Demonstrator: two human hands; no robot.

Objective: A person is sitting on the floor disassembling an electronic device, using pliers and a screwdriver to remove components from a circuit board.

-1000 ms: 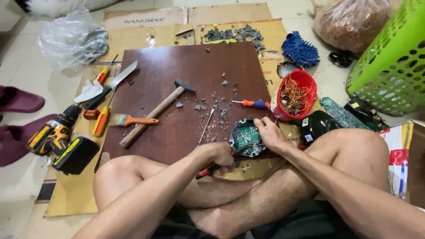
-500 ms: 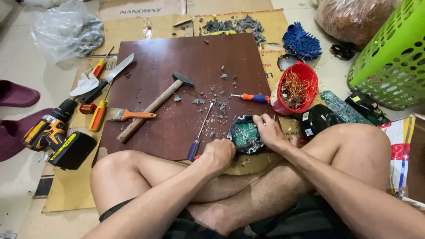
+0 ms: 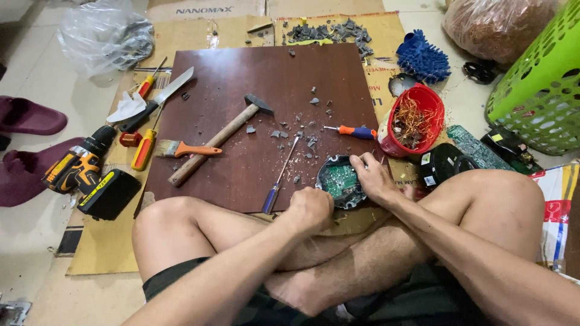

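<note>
- The round black casing with a green circuit board (image 3: 340, 181) sits at the near right edge of the brown board (image 3: 254, 90), just past the person's crossed shins.
- The right hand (image 3: 373, 179) rests on its right rim, fingers curled over the edge and pinning it down.
- The left hand (image 3: 311, 208) is fisted just beside it; whether it grips anything I cannot tell.
- A blue-handled screwdriver (image 3: 279, 178) lies touching distance left; hammer (image 3: 219, 139) farther left.
- Judged: dismantling is mid-way; prying the circuit board out calls for a tool under its edge.
</note>
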